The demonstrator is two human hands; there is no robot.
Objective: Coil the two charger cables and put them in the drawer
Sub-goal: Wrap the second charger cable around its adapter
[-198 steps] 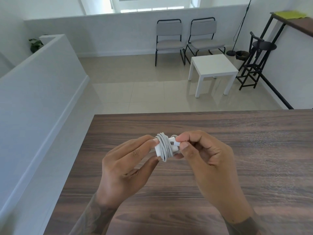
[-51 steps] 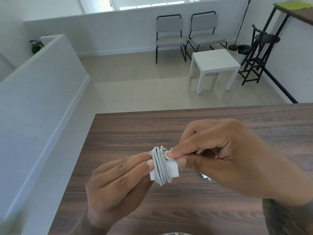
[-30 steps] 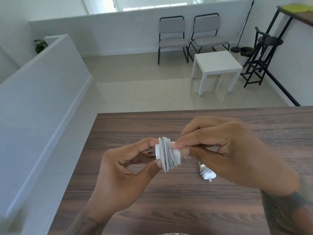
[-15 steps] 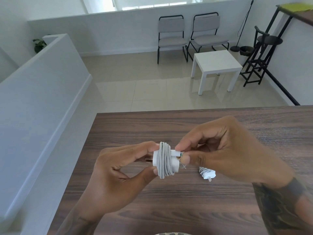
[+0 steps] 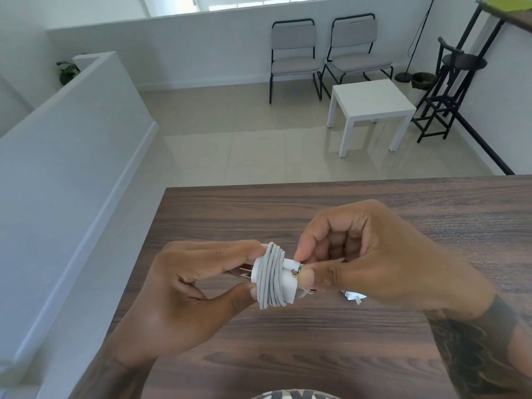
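My left hand (image 5: 184, 286) grips the wound charger (image 5: 273, 276), my right hand (image 5: 374, 254) pinches its cable end, over the dark wooden bench (image 5: 288, 355); chairs (image 5: 322, 53) upper centre.

We find no text, label, brand, number or sign that we can read anywhere in this view. The white charger (image 5: 288, 279) with its wound cable (image 5: 272, 277) shows us only plain surfaces, and the wooden table (image 5: 288, 355) carries only its grain. The marks we see on the forearms are dark patterns, not letters we can make out.
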